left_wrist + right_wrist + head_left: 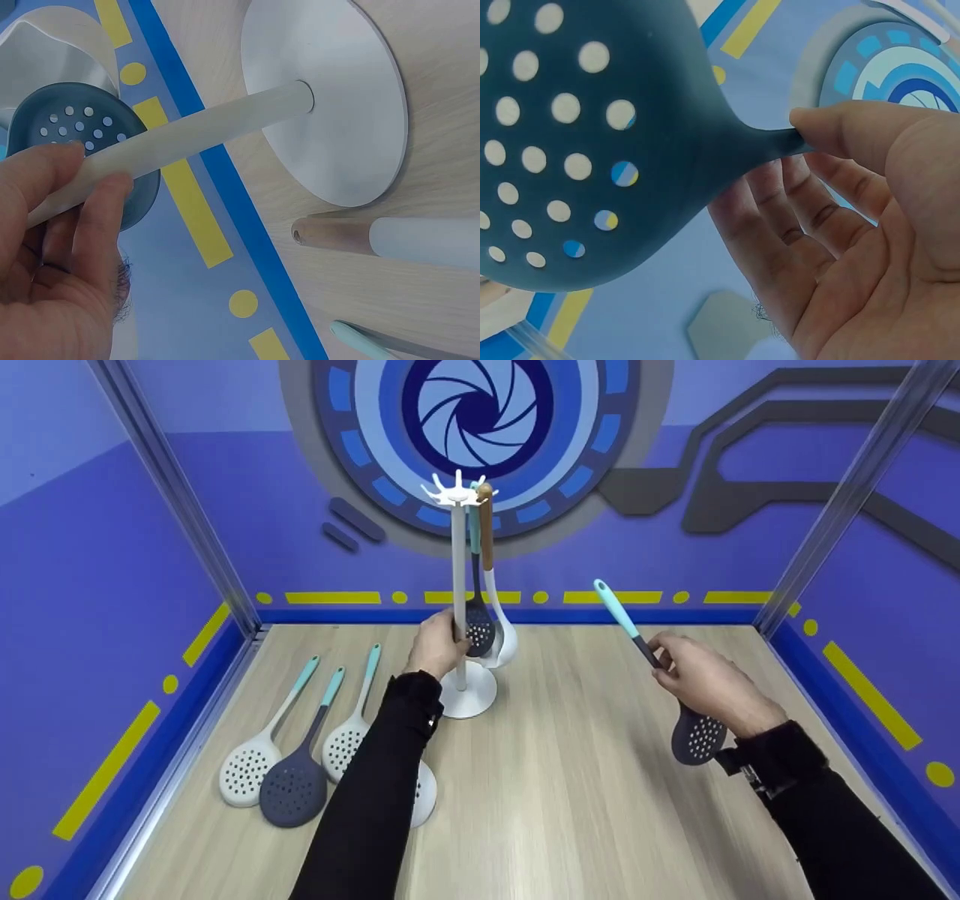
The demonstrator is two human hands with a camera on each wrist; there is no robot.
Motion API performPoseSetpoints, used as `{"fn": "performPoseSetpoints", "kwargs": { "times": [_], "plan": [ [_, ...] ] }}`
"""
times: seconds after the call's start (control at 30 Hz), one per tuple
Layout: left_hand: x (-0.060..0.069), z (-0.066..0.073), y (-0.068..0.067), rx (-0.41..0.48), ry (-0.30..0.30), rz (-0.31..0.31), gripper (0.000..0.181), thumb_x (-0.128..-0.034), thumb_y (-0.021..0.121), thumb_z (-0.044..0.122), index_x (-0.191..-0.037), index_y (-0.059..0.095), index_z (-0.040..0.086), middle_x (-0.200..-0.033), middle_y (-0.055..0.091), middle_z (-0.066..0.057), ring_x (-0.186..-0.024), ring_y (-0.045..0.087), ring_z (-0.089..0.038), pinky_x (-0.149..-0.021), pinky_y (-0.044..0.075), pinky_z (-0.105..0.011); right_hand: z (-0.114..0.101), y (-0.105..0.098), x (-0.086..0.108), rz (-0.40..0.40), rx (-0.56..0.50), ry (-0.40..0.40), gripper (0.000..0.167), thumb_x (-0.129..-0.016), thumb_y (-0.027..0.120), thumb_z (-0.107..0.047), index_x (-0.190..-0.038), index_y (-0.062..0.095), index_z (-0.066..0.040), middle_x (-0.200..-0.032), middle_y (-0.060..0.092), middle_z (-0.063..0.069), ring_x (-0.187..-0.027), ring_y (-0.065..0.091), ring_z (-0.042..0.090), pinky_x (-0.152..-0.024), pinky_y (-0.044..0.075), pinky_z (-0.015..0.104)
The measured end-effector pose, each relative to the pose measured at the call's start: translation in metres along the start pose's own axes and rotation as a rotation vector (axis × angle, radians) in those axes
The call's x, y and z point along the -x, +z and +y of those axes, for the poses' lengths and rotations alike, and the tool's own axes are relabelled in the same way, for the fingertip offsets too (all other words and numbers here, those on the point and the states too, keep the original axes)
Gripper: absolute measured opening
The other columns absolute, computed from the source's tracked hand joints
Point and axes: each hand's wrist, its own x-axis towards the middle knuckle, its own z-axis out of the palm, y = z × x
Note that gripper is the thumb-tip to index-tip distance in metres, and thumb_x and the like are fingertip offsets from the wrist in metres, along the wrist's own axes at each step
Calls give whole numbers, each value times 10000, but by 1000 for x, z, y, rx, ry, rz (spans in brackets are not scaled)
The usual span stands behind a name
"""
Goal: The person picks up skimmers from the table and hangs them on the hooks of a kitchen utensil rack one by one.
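Fingers of the left hand [437,643] [67,247] curl round the white pole [460,585] [202,135] of a stand with a round base [469,706] [352,97]. From its hooked top [456,495] hang a dark perforated skimmer [480,619] [75,112] and a white ladle [507,645] with a brown handle. To the right, the right hand [701,675] [855,225] pinches the dark neck of another perforated skimmer [694,739] [660,135], held above the table, its teal handle pointing up and left.
On the table [555,780] at the left lie a white skimmer [247,772], a dark skimmer [294,791] and another white one [346,742]. A further white head [426,795] is partly hidden by the left sleeve. Blue panels with metal posts enclose the sides and back.
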Motion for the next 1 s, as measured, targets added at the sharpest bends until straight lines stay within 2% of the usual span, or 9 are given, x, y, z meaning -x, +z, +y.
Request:
{"fn": "performPoseSetpoints", "kwargs": {
  "times": [0.43, 0.6, 0.8, 1.0],
  "plan": [
    [-1, 0, 0, 2, -10, -14, 369, -993, 772, 38, -1348, 673, 13, -1269, 749, -206, -1200, 745, -366, -1062, 627, -482, -15, -9, -4, 43, 5, -63, 291, -1041, 687, -48, -1328, 652, -18, -1026, 752, 145, -814, 685, 226, -663, 547, 350],
    [-2, 0, 0, 12, -19, -27, 385, -1000, 773, 45, -1370, 670, 26, -1274, 747, -200, -1204, 743, -361, -1056, 628, -478, -20, -10, -7, 47, -3, -69, 303, -1045, 680, -50, -1345, 645, -25, -1022, 754, 144, -800, 683, 218, -657, 548, 347],
    [-2, -1, 0, 15, -13, -18, 350, -990, 776, 37, -1329, 691, 22, -1229, 752, -194, -1174, 737, -352, -1049, 622, -473, -28, -10, -8, 40, 9, -67, 304, -1053, 683, -75, -1353, 644, -46, -1035, 749, 137, -769, 667, 200, -625, 527, 338],
    [-3, -1, 0, 17, -1, -17, 345, -980, 786, 30, -1311, 690, 19, -1235, 758, -201, -1183, 742, -361, -1057, 623, -477, -35, -11, -11, 27, -9, -68, 299, -1064, 674, -81, -1358, 644, -36, -1055, 737, 153, -799, 667, 213, -642, 537, 344]
  ]
}}
